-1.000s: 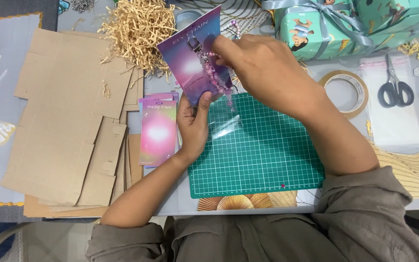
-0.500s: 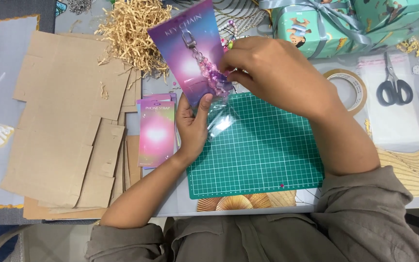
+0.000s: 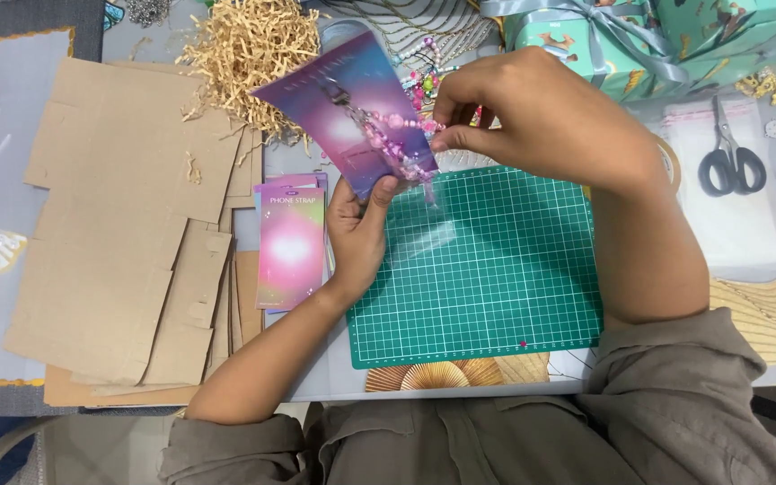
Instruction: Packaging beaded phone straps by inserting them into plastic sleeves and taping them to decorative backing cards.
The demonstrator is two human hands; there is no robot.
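Up above the green cutting mat (image 3: pixel 487 269), the left hand (image 3: pixel 357 229) is pinching the lower corner of a purple backing card (image 3: pixel 339 108), tilted with its long axis running up-left. The right hand (image 3: pixel 532 117) is closing thumb and fingers on the pink beaded charm (image 3: pixel 388 135) lying along the card, nearer its right edge.

Glossy paper card (image 3: pixel 352 108), matt rubbery cutting mat (image 3: pixel 496 287)

Reaching in from the lower left with the left forearm bare to the elbow, left hand (image 3: pixel 358 226) turned palm-up, thumb and fingers curling into a pinching grip. Crossing in from the right with the sleeved right arm, right hand (image 3: pixel 532 121) hovering higher, knuckles up, fingertips (image 3: pixel 446 136) pinching shut toward the left.
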